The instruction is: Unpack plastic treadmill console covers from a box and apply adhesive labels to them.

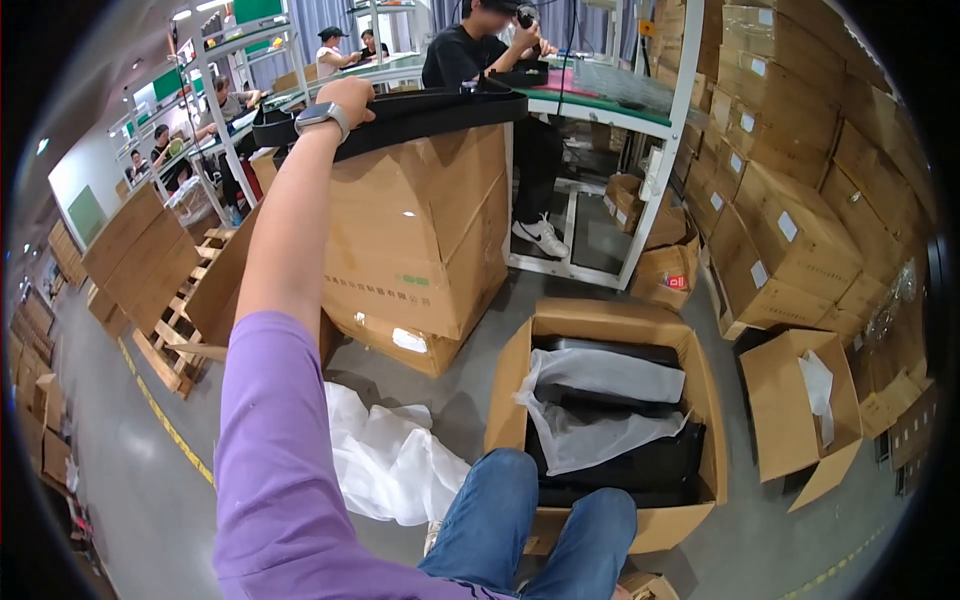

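My left hand (350,97), with a watch on its wrist, reaches far out on an outstretched arm. Its fingers curl over the edge of a long black shallow part (440,108), like a tray or housing. That part lies on top of a tall brown carton (415,215). My right hand does not show. Before my knees stands an open carton (511,385) holding black panels (655,458), partly covered by white foam sheets (612,376).
White wrapping (385,460) lies on the floor left of my knees. Stacked cartons (800,215) line the right side, with an opened carton (795,415) before them. A co-worker (470,55) sits at a workbench (600,108) ahead. A wooden pallet (165,360) stands left.
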A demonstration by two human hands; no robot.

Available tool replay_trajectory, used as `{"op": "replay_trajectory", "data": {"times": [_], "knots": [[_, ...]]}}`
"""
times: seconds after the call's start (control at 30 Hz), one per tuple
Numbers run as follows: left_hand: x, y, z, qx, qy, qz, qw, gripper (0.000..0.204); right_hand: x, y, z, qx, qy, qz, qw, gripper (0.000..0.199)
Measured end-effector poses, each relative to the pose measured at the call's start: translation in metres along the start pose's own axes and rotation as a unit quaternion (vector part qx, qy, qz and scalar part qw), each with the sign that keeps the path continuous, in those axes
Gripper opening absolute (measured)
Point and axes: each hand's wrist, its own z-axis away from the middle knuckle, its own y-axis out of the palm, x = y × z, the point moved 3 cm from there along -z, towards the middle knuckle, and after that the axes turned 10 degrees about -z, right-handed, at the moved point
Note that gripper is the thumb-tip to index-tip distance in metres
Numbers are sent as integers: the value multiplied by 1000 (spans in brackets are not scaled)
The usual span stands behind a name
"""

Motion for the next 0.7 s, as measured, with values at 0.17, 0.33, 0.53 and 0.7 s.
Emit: {"op": "replay_trajectory", "data": {"times": [0.17,0.33,0.53,0.7], "knots": [[17,25,-5,-20,16,96,995,35,-10,-4,43,10,80,-21,997,23],[14,37,-11,-42,28,94,994,32,-26,-17,76,12,124,-25,992,26],[2,-3,17,-201,-10,186,962,40,-27,-17,62,14,40,67,997,29],[-148,-108,161,-124,123,661,730,31,72,-25,90,-63,-55,116,990,18]]}}
